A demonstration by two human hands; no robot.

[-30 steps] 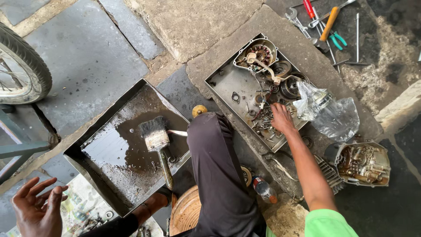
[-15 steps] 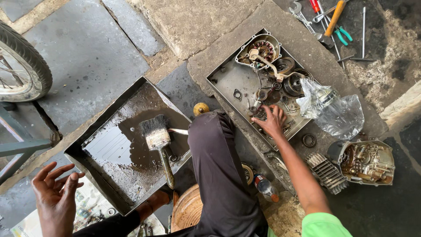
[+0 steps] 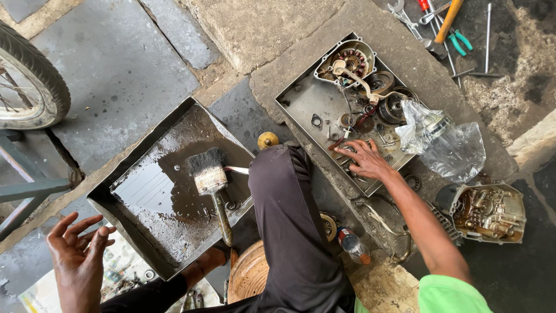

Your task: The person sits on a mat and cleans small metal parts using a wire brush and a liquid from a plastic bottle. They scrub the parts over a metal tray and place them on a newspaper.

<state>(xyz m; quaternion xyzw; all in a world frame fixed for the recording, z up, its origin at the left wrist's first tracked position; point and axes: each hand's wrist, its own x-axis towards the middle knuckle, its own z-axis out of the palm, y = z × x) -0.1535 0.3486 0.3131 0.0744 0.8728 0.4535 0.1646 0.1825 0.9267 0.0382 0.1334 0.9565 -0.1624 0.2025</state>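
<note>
light: soft daylight | shadows: faint | focus: sharp | glare: wet tray [image 3: 145, 191]

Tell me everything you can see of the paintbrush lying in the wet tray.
The paintbrush lies flat in the dark metal tray, bristles toward the far side, handle pointing back over the tray's near rim. Its bristles are dark, splayed and grimy; the wide ferrule band looks pale and worn, and the slim handle seems wooden and oil-stained. It rests in a shallow film of dark liquid. A pale strip lies beside the ferrule. Neither hand touches it.
</note>
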